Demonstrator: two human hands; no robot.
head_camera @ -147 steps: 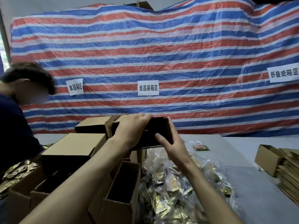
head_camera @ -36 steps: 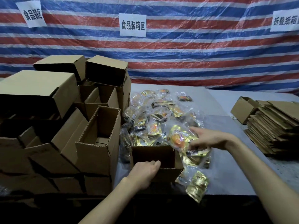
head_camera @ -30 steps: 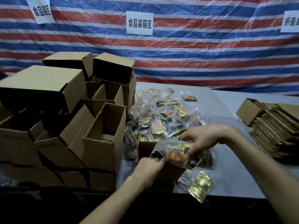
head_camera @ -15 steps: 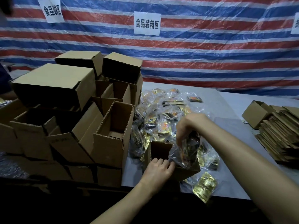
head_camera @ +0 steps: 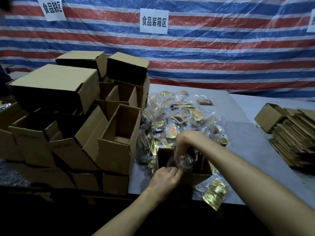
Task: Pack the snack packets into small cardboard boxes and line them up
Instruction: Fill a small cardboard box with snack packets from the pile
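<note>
A small open cardboard box (head_camera: 199,178) stands near the table's front edge, in front of a heap of snack packets (head_camera: 179,120) in clear plastic bags. My left hand (head_camera: 164,178) grips the box's near rim with curled fingers. My right hand (head_camera: 183,145) reaches down into the box from above and pinches a clear bag of snacks (head_camera: 186,160), which sits partly inside the opening. A loose gold packet (head_camera: 215,193) lies at the table edge, right of the box.
Stacked open cardboard boxes (head_camera: 117,138) fill the left side of the grey table (head_camera: 252,150). A pile of flattened cartons (head_camera: 293,138) lies at the right. A striped tarp with paper signs (head_camera: 154,21) hangs behind. A person's dark sleeve shows at the far left edge.
My right hand picked a bag of snacks from the heap, carried it over the box and lowered it inside. My left hand stayed on the box's near rim.
</note>
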